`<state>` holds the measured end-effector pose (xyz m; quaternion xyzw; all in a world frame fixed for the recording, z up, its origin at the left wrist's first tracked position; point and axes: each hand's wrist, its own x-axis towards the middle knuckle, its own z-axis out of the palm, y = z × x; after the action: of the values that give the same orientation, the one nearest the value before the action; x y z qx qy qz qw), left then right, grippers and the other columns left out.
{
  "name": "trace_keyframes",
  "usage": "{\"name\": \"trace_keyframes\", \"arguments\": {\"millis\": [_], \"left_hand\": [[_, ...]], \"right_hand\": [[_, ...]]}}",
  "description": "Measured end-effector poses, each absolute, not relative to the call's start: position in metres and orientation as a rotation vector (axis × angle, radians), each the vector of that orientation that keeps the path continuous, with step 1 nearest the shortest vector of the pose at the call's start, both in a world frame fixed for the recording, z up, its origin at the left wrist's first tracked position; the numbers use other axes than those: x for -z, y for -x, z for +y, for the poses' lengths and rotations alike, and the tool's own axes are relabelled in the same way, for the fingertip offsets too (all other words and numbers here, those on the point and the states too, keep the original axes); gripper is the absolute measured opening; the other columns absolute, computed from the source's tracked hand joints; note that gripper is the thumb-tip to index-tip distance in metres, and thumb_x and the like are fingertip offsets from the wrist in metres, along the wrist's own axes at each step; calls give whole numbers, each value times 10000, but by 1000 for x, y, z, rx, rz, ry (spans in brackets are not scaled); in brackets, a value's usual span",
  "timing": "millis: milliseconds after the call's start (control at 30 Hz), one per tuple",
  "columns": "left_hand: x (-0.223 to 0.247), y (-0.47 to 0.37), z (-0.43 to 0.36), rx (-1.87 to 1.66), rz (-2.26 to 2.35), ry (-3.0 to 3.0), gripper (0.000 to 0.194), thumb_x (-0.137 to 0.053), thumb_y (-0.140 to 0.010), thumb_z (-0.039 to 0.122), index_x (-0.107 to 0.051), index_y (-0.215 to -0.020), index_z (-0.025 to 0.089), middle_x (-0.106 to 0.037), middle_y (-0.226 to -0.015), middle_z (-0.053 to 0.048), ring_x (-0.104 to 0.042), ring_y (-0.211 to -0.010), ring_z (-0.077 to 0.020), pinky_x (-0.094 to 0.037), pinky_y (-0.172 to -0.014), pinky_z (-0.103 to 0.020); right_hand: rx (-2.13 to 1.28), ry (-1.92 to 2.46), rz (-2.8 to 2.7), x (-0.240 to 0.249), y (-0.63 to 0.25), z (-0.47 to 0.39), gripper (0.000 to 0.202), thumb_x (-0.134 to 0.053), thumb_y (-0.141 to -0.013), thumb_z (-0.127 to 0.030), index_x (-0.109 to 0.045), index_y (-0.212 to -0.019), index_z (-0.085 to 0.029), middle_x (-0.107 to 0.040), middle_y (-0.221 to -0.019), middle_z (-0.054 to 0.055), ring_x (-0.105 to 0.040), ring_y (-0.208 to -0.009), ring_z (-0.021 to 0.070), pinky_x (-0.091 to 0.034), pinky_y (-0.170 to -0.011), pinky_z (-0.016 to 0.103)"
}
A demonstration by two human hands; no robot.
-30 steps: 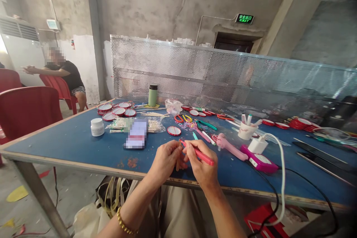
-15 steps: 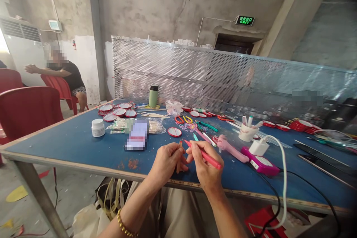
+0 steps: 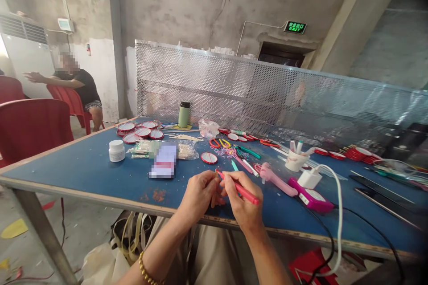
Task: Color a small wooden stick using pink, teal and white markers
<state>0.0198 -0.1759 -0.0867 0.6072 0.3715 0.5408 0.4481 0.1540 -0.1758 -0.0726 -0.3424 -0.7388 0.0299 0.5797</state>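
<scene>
My left hand (image 3: 201,192) is closed on a thin wooden stick (image 3: 213,198), held upright near the table's front edge; most of it hides behind my fingers. A red marker pen (image 3: 245,193) lies in the grip of my right hand (image 3: 242,200). Its tip meets the top end of the stick, where a reddish spot shows. Just beyond my hands lies a round white disc with a red rim (image 3: 209,158). A phone (image 3: 163,161) rests on a clear bag of wooden sticks (image 3: 185,151) to the left.
The blue table (image 3: 93,178) also bears a white jar (image 3: 117,151), a green bottle (image 3: 183,114), pliers (image 3: 249,151), a pink glue gun (image 3: 276,178), a magenta power block (image 3: 310,195) with cables and a cup of pens (image 3: 296,159). A person (image 3: 78,82) sits at far left.
My right hand has shifted slightly left, bringing the marker's tip from just beside the stick onto its top end. My left hand has stayed nearly still.
</scene>
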Motion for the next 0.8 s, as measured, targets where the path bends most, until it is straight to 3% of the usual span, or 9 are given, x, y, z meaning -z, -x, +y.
{"name": "trace_keyframes", "arguments": {"millis": [800], "left_hand": [[85, -22, -176, -1347, 931, -1513, 308, -482, -907, 419, -519, -696, 198, -611, -532, 20, -621, -472, -137, -439, -459, -207]], "right_hand": [[-25, 806, -1772, 71, -154, -176, 164, -532, -970, -250, -629, -849, -196, -712, -732, -1, -649, -558, 116, -509, -584, 228]]}}
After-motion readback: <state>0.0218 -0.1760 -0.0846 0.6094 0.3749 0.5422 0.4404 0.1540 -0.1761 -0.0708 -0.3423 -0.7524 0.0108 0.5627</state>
